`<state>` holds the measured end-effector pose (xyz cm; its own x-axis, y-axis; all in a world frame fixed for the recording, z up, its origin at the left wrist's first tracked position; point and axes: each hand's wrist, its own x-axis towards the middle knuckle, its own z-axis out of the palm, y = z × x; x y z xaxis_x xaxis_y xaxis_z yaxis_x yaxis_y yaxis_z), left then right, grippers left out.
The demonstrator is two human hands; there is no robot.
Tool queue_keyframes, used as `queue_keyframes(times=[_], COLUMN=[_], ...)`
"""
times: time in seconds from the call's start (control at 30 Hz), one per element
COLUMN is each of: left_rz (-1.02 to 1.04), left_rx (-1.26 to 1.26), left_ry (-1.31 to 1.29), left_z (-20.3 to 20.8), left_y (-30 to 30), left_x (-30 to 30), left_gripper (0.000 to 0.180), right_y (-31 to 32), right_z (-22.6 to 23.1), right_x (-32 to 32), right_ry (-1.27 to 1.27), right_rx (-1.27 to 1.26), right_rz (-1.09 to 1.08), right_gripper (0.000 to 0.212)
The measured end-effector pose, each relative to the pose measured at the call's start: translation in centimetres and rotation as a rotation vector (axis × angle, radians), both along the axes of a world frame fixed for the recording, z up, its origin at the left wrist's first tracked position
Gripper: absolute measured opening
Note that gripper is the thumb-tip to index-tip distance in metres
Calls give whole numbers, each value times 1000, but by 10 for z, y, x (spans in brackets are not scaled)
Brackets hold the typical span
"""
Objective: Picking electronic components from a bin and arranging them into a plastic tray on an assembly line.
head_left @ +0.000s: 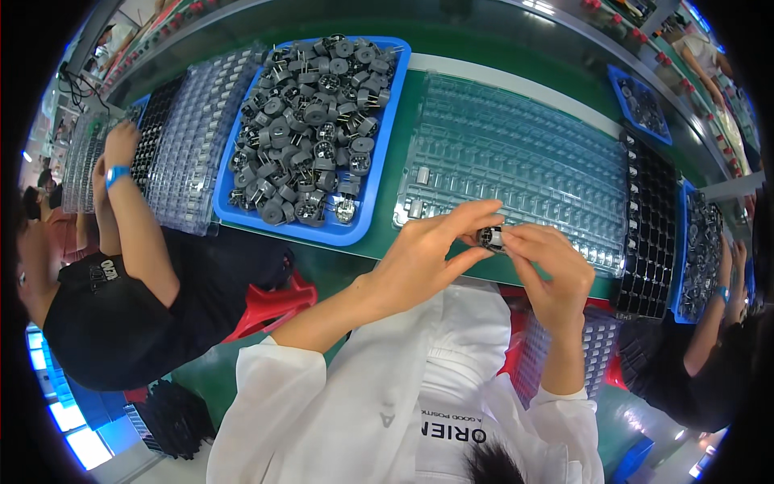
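Observation:
In front of my chest, both hands meet on a small round dark part with metal pins. My left hand pinches it between thumb and fingers from the left. My right hand has its fingertips closed on the part's right side, by a pale metallic piece. Just beyond the hands lies a clear plastic tray with rows of small pockets. Two whitish pieces sit at its left end. To the left, a blue bin is heaped with similar grey round parts with pins.
Clear trays and a black pocketed tray lie left of the bin. Another black tray flanks my tray, near another blue bin of parts. Co-workers sit on both sides; one in a dark cap reaches over the left trays.

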<state>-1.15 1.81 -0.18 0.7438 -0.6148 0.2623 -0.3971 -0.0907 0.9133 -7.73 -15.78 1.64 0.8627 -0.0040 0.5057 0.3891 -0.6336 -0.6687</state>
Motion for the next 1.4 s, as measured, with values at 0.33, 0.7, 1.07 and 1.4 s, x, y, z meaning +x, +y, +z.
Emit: queue_keyframes(times=[0.33, 0.7, 1.07, 1.4], left_rz=[-46, 232, 177, 301], left_rx=[-35, 828, 574, 116], left_ry=[391, -561, -382, 168], left_z=[7, 8, 17, 14], left_y=[22, 109, 119, 120], left_x=[-9, 49, 58, 61], left_gripper=[45, 21, 10, 11], right_y=[13, -36, -198, -198], right_z=[-15, -24, -10, -41], right_x=[-12, -34, -94, -88], right_ry=[53, 147, 280, 261], right_rx=[-38, 163, -137, -256], right_rz=[42, -163, -604, -517], right_gripper=[29, 22, 20, 19])
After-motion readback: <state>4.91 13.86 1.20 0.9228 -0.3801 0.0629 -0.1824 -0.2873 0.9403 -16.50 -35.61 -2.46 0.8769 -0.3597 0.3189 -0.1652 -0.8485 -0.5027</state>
